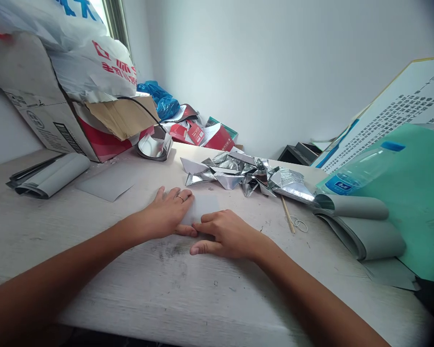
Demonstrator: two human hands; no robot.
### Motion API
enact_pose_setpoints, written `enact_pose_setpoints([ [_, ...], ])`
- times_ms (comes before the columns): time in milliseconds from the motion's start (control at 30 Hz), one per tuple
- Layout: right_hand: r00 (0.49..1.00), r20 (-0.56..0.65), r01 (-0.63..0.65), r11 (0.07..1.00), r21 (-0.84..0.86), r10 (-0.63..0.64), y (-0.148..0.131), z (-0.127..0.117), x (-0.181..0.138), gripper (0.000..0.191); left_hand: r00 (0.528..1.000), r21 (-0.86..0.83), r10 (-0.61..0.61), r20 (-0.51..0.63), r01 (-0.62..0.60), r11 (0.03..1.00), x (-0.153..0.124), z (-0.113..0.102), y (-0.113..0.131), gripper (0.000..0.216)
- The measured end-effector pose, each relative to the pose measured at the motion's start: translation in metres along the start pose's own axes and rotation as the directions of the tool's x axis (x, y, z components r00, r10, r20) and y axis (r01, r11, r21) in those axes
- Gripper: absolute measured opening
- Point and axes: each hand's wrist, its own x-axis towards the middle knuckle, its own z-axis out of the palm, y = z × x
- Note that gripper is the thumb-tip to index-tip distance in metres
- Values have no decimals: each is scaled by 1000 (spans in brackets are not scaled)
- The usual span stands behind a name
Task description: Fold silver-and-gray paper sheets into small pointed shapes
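A small grey-white paper sheet point(202, 206) lies flat on the pale wooden table point(137, 284) in front of me. My left hand point(168, 212) rests on the sheet's left edge, fingers stretched out flat, a ring on one finger. My right hand point(226, 236) lies over the sheet's near edge, fingers together and pressing down, thumb pointing left. The two hands touch at the fingertips. Just beyond the sheet sits a heap of folded silver foil shapes point(246, 173).
A stack of curled grey sheets point(361, 226) and a green folder point(419, 202) lie at the right, with a plastic bottle point(361, 168). A wooden stick point(287, 214) and rubber bands point(300, 224) lie near them. A cardboard box point(39, 101), bags and another grey sheet point(106, 183) are at the left.
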Motion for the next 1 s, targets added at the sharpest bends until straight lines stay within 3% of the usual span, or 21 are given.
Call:
enact_pose_setpoints([
  [100, 998, -63, 49, 951, 304, -32, 8, 1, -5, 48, 1000, -5, 14, 22, -14, 1000, -1, 1, -2, 89],
  [200, 984, -152, -26, 914, 405, 95, 16, 2, -7, 46, 1000, -31, 23, -1, -23, 999, -2, 5, -5, 91],
  [333, 943, -289, -118, 979, 169, 164, 20, 5, -6, 21, 999, -65, 31, -11, -31, 997, -2, 8, -8, 92],
  [467, 963, -189, -210, 975, -69, 193, 22, 10, -8, 50, 1000, -83, 27, -3, -27, 996, -2, 7, -10, 93],
  [667, 962, -108, -262, 959, -107, 251, 28, 14, -11, 65, 998, -80, 59, -10, -60, 995, -2, 8, -18, 92],
  [867, 972, -153, -202, 969, -143, 180, 28, 12, -10, 61, 998, -81, 60, 6, -59, 995, -2, 6, -17, 95],
  [1000, 986, -157, 31, 987, -159, -56, 26, 12, -6, 44, 997, -88, 73, -2, -73, 993, -3, 5, -17, 90],
])
